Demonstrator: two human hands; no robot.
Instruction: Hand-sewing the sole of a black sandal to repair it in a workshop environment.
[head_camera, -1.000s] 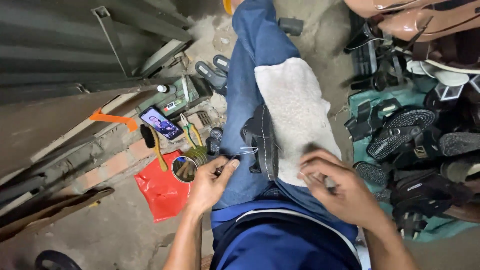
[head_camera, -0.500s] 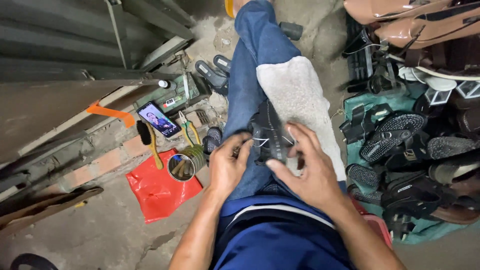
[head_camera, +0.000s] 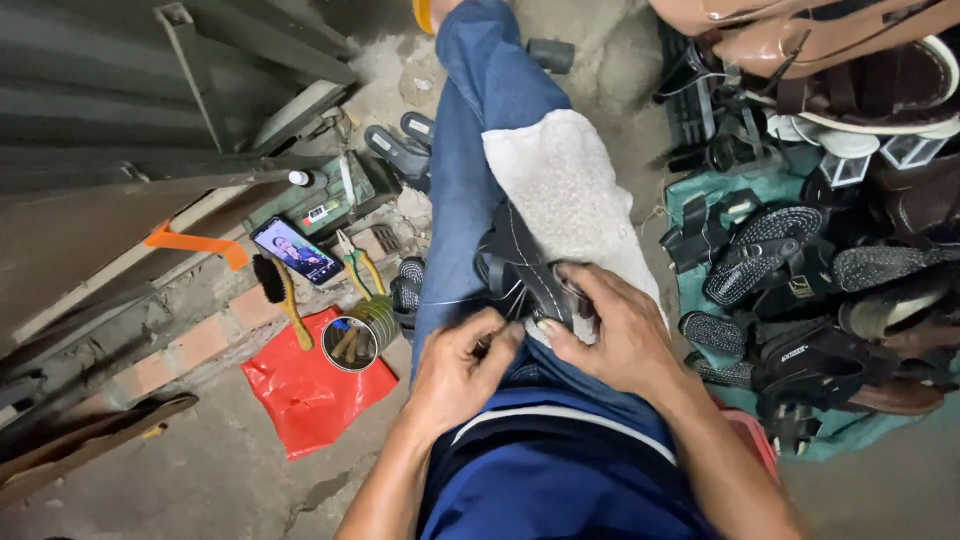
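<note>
Your right hand (head_camera: 620, 335) grips the black sandal (head_camera: 520, 270) lying on the grey cloth (head_camera: 570, 190). Just beside the sandal, your left hand (head_camera: 460, 375) pinches something too small to make out.

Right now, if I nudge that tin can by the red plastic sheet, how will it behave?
The tin can probably tips: brush handles poke out, it sits half on the red sheet. Being round, it likely rolls toward the brick edge.

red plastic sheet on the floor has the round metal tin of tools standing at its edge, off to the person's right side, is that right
Not quite. The red plastic sheet does have the round metal tin of tools at its edge, but both lie to the person's left side, beside the left hand, as the head view shows. The pile of dark sandals is on the right.
</note>
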